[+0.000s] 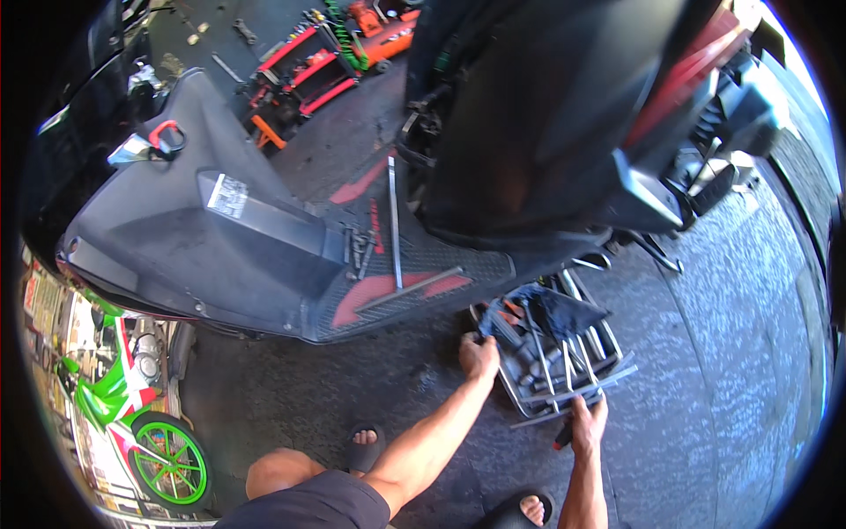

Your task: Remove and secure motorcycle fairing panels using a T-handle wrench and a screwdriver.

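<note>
A metal tool tray [610, 342] sits on the floor beside a scooter, full of wrenches, sockets and long bars. A dark cloth [573, 313] lies across its far part. At the tray's left rim, my left hand [480, 357] is closed, thumb up. My right hand [589, 425] grips the near edge, its fingertips partly hidden against the metal. Beside that palm juts a dark handle [562, 435] with a reddish end; whether the hand holds it too is unclear.
The scooter's footboard [410, 295] carries a long metal bar [394, 220], a second rod and small tools. A red tool cart [308, 70] and an orange cylindrical tank [388, 42] stand at the back. A green motorcycle wheel [170, 461] is at the lower left.
</note>
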Tool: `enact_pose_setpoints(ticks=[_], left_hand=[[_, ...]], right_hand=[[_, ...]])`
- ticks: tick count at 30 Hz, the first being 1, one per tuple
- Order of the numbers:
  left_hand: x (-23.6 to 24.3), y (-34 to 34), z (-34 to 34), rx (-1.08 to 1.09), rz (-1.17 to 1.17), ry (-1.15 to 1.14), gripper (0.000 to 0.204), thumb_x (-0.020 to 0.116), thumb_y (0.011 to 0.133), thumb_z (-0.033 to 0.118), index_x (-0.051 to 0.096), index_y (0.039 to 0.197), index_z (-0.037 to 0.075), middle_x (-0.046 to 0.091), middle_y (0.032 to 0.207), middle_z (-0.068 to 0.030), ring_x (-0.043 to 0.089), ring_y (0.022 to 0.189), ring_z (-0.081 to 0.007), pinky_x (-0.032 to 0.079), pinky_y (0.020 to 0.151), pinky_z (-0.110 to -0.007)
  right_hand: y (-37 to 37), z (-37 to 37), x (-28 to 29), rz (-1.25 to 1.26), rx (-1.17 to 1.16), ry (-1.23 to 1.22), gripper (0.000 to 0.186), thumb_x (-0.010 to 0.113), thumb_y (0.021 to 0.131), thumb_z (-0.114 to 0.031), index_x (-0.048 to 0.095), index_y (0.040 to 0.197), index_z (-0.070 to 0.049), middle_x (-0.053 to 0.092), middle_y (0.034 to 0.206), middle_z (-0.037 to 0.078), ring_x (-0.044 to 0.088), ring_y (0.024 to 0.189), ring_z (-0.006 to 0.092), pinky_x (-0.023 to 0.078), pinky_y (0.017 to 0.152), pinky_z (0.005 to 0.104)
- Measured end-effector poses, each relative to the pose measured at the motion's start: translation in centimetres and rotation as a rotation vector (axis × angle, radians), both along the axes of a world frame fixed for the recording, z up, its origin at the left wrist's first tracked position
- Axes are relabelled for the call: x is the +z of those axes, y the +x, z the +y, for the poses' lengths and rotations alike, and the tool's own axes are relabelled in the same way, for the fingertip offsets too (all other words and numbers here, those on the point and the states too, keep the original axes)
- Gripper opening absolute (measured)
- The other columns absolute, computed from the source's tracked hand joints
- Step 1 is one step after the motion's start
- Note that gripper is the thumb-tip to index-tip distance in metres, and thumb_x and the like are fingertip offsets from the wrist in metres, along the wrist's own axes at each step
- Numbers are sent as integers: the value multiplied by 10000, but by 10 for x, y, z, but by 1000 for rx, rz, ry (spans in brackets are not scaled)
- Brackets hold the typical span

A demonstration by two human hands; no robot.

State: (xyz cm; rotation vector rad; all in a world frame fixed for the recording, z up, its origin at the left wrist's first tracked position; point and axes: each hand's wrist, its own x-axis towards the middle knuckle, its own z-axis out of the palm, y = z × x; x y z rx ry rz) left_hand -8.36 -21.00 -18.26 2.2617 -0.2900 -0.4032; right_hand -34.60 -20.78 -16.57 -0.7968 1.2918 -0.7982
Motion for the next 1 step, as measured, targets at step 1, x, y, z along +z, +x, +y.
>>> enact_pose_setpoints(ticks=[1], left_hand=[[3,23,-6,65,-20,7,376,745,864,246,650,1087,-42,719,1031,-222,695,939,-369,528,878,-441]], right_hand=[[27,-18,-21,24,47,-52,295,669,906,-89,595,1186,-31,620,893,32,554,733,124,473,649,299]])
